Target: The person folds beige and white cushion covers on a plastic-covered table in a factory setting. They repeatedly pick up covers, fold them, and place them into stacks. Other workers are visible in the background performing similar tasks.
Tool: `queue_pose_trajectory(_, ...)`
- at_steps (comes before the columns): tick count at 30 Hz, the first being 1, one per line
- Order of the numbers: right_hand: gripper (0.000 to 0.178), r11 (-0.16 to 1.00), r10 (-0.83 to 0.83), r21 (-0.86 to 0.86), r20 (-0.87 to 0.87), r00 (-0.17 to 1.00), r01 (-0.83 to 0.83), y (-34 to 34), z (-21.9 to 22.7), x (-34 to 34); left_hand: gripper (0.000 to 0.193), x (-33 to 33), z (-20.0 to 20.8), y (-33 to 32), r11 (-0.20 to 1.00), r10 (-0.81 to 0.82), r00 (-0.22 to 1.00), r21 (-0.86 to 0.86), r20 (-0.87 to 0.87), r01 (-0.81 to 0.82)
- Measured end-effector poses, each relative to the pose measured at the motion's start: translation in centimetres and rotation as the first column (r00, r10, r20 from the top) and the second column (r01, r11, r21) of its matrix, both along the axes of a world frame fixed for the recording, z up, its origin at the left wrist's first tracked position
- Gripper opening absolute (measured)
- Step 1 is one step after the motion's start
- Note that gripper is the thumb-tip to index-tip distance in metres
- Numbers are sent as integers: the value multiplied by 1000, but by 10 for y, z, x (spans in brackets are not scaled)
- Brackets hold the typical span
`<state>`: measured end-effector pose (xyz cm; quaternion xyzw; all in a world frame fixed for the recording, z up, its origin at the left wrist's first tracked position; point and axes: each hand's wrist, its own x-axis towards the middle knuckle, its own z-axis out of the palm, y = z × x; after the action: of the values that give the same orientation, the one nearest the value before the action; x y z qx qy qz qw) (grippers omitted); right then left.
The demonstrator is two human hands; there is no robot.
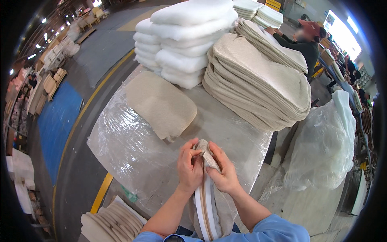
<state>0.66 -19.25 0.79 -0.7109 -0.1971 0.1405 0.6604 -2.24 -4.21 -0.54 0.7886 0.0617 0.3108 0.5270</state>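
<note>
Between my hands, over the table's near edge, is a beige fabric cushion cover. Down its middle runs a long zipper with white edges and a brown centre, reaching toward my body. My left hand pinches the cover's far end from the left, fingers bent. From the other side, my right hand grips the same end, thumb pressed on the fabric near the zipper. A flat beige fabric piece lies beyond my hands on the plastic-wrapped table.
White padding is stacked at the back of the table. A tall pile of beige covers stands back right. Folded beige pieces sit lower left. A large clear plastic bag is at right. Another person stands beyond the pile.
</note>
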Motion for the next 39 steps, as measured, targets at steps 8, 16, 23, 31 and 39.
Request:
queue_pose_trajectory(8, 54, 895, -87, 418, -183, 979, 158, 8, -53, 58, 19, -5, -2, 0, 995, -63, 996, -82, -60, 58)
queue_pose_trajectory(16, 35, 908, 305, 309, -27, 952, -282, 40, -50, 86, 14, -4, -1, 1, 999, 41, 998, -22, -57, -43)
queue_pose_trajectory(23, 31, 872, 421, -235, -87, 903, -430, 42, -4, 107, 9, -3, -10, -8, 990, 32, 994, -136, -105, -46)
queue_pose_trajectory(31, 26, 939, 263, -183, -169, 950, -293, 60, -8, 96, 9, -4, -18, 6, 980, 16, 998, -195, -63, -28)
queue_pose_trajectory(39, 82, 978, 87, -205, 288, 954, -27, 10, 14, -2, 7, 1, -13, 7, 984, 15, 1000, -176, -28, -20)
